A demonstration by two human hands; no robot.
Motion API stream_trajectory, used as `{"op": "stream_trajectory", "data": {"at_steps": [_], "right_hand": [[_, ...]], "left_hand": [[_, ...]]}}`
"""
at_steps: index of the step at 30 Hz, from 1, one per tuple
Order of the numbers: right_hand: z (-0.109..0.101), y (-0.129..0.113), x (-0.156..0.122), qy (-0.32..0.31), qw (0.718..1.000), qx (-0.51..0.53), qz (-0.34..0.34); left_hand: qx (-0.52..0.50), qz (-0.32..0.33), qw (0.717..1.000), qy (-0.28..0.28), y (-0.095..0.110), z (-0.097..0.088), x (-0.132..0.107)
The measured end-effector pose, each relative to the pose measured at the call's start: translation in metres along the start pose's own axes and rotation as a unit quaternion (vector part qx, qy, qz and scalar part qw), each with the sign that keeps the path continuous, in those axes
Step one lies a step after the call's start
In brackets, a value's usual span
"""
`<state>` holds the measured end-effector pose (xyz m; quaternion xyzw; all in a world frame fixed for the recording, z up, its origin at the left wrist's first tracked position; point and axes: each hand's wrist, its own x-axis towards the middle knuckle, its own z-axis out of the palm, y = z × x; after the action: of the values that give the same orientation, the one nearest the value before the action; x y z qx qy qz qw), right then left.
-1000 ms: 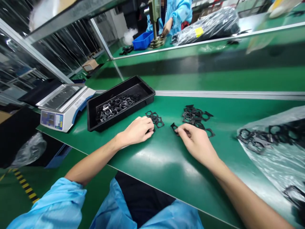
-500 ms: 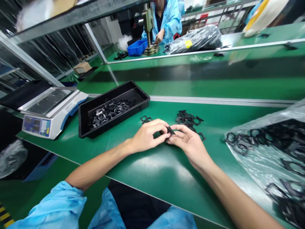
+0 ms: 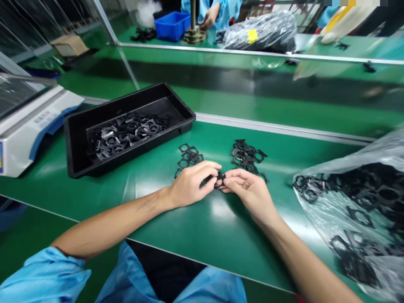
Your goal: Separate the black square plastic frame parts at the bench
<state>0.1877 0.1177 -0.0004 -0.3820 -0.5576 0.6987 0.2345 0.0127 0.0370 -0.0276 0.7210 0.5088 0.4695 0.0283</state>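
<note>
Between my two hands, just over the green table, is a small black plastic part point(image 3: 220, 180), mostly covered by fingers. My left hand point(image 3: 192, 182) pinches it from the left with thumb and fingers. From the other side, the closed fingertips of my right hand point(image 3: 249, 187) grip it too. Just beyond my left hand lies a group of flat black ring-shaped parts point(image 3: 191, 155). A second pile of black ring-shaped parts point(image 3: 246, 153) rests beyond my right hand.
A black tray point(image 3: 132, 153) holding many black parts stands left, beside a white scale point(image 3: 41, 122). At right, a clear plastic bag point(image 3: 312, 214) lies with black parts on it. Across a metal rail, a co-worker's hand point(image 3: 211, 16) is near a blue bin point(image 3: 173, 26).
The view has tilted down and moved closer. My hands stay together on the black part, which has turned lower and flatter. More of the left group of rings shows.
</note>
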Motion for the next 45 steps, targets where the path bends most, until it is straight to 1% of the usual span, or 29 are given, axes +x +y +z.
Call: {"op": "stream_trajectory", "data": {"at_steps": [3,5,7,9,11,14,16,22,30,40,45], "right_hand": [[-0.001,-0.001,0.0,0.049,0.997,-0.044,-0.044],[-0.001,-0.002,0.0,0.074,0.993,-0.066,-0.064],[0.0,-0.003,-0.001,0.083,0.993,-0.064,-0.061],[0.001,-0.004,-0.001,0.075,0.996,-0.038,-0.041],[0.002,-0.005,-0.001,0.056,0.998,0.003,-0.009],[0.003,-0.006,-0.002,0.025,0.998,0.055,0.035],[0.004,-0.006,-0.003,0.021,0.996,0.071,0.046],[0.005,-0.007,-0.004,0.045,0.996,0.075,0.034],[0.009,-0.009,-0.007,0.03,0.997,0.059,0.041],[0.01,-0.011,-0.007,0.024,0.996,0.079,0.039],[0.01,-0.009,-0.007,0.022,0.996,0.078,0.048]], "left_hand": [[0.023,-0.015,0.999,0.032,-0.001,-0.008,0.003],[0.033,-0.002,0.998,0.051,-0.002,-0.011,0.005],[0.027,0.024,0.997,0.069,-0.003,-0.011,0.005],[0.006,0.042,0.996,0.076,-0.004,-0.009,0.004],[-0.019,0.045,0.996,0.072,-0.005,-0.007,0.003],[-0.027,0.02,0.998,0.059,-0.005,-0.005,0.002],[-0.026,0.002,0.998,0.061,-0.005,-0.005,0.003],[-0.023,-0.012,0.997,0.073,-0.002,-0.008,0.004],[-0.016,-0.033,0.998,0.048,-0.001,-0.007,0.003],[0.002,-0.035,0.998,0.056,-0.002,-0.008,0.005],[0.001,-0.025,0.998,0.054,-0.001,-0.008,0.004]]}}
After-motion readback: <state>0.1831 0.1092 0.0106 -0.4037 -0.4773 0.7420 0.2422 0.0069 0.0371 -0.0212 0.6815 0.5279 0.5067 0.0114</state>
